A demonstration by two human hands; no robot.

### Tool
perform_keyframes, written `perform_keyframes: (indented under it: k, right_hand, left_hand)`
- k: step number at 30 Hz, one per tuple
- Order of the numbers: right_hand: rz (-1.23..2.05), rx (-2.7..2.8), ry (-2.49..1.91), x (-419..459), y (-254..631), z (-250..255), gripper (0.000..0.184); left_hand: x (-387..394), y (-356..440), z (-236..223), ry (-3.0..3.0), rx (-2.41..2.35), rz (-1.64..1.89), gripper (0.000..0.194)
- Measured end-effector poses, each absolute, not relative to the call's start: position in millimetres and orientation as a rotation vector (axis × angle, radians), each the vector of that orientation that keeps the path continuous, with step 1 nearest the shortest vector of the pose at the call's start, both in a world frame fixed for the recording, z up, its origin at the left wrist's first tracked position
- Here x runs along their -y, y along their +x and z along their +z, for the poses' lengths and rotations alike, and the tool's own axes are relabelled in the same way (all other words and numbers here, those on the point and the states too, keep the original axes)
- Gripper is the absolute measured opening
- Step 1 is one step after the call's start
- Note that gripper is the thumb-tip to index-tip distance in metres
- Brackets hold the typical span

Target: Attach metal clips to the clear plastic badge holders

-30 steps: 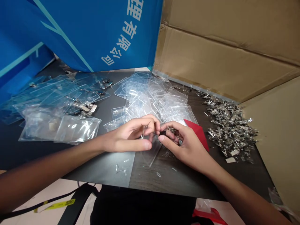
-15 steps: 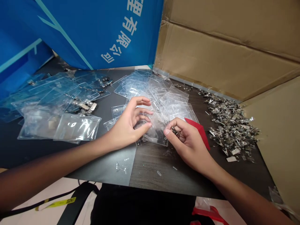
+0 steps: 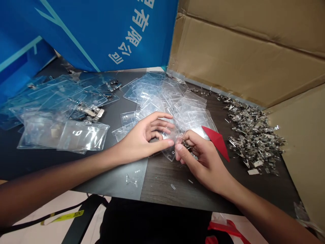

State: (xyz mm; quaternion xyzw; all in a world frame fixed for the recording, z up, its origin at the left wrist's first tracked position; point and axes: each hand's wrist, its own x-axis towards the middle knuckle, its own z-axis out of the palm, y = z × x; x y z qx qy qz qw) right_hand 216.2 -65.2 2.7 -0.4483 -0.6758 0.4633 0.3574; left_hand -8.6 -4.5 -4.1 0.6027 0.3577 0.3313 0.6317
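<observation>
My left hand (image 3: 148, 135) is open, its fingers spread and curved over a clear plastic badge holder (image 3: 169, 155). Whether the thumb touches that holder I cannot tell. My right hand (image 3: 200, 152) is closed around a metal badge clip (image 3: 187, 145), partly hidden by the fingers, with thumb and forefinger pinched at the holder's edge. Just beyond both hands lies a heap of clear badge holders (image 3: 152, 93). To the right is a pile of metal clips (image 3: 254, 135).
Badge holders with clips (image 3: 81, 135) cover the left side. A red folded piece (image 3: 217, 140) lies beside my right hand. Small clear bits (image 3: 132, 178) are scattered near the table's front edge. A blue printed panel (image 3: 101, 30) and cardboard walls (image 3: 228, 51) enclose the back and right.
My left hand first worked close against the right, then opened and drew back, and has now come down near the holder again. The right hand keeps its clip and has moved slightly left.
</observation>
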Motion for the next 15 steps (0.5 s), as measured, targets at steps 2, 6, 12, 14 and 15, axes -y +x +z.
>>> perform_keyframes:
  k: [2, 6, 12, 14, 15]
  right_hand:
    - [1.173, 1.774, -1.154, 64.6, 215.6, 3.6, 0.014]
    - [1.071, 1.859, -1.171, 63.4, 214.1, 6.0, 0.013]
    - [1.025, 1.902, -1.153, 62.6, 213.9, 5.0, 0.010]
    - [1.016, 1.909, -1.145, 62.8, 213.6, 5.1, 0.010]
    - [1.010, 1.910, -1.138, 62.9, 213.4, 5.3, 0.011]
  left_hand:
    - [3.4, -8.2, -4.9, 1.361, -0.848, 0.756, 0.069]
    - [1.9, -7.9, -3.5, 1.371, -0.881, 0.706, 0.076]
    - [1.7, -6.4, 2.5, 1.455, -0.900, 0.678, 0.072]
    - [2.4, -6.1, 3.4, 1.457, -0.900, 0.674, 0.073]
    - [2.9, -6.3, 3.6, 1.452, -0.903, 0.676, 0.074]
